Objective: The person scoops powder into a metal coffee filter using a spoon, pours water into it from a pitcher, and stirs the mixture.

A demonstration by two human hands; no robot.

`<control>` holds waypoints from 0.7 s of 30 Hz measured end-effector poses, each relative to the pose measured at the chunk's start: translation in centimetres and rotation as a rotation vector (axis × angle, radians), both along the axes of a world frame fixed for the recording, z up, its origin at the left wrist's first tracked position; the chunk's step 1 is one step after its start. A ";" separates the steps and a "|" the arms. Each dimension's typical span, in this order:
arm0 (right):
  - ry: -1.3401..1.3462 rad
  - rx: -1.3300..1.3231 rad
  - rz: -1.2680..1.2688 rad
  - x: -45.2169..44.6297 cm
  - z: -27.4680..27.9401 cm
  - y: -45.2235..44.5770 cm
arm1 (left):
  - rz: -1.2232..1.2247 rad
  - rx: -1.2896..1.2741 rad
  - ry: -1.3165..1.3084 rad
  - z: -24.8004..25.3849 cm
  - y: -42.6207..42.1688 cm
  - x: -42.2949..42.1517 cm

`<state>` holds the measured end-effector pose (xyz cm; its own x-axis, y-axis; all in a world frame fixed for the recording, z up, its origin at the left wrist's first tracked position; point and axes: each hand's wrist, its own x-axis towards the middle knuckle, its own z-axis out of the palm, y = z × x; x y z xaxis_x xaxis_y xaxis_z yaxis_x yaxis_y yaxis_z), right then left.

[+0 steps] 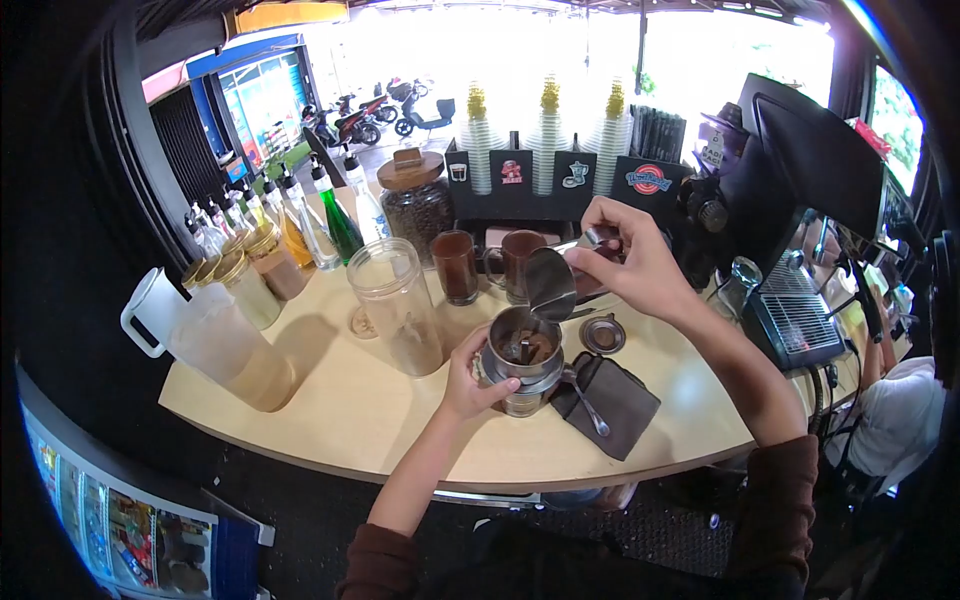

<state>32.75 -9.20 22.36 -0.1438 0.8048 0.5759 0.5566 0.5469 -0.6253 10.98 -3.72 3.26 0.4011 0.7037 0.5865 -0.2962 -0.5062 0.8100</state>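
Note:
My left hand is wrapped round the side of a metal coffee dripper, which stands upright near the counter's front edge. Dark brown coffee grounds show inside its open top. Above it, my right hand grips a small metal jug by its handle, tilted with its lip over the dripper's rim; I cannot make out a stream. A spoon lies on a dark folded cloth beside the dripper. Behind it sits a small round metal lid.
Two glass mugs of brown drink, one mug at left, stand behind. A tall clear jar, a plastic pitcher, a coffee bean jar and several bottles fill the left. Right: an espresso machine and another person.

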 end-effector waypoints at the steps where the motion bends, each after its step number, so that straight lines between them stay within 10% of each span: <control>1: 0.001 0.001 -0.004 0.4 -0.3 0.0 | 0.005 0.003 0.009 0.0 0.0 0.0; 21: 1.161 -0.137 -0.286 17.8 -22.1 -5.0 | -0.003 -0.071 -0.022 0.5 -0.7 0.1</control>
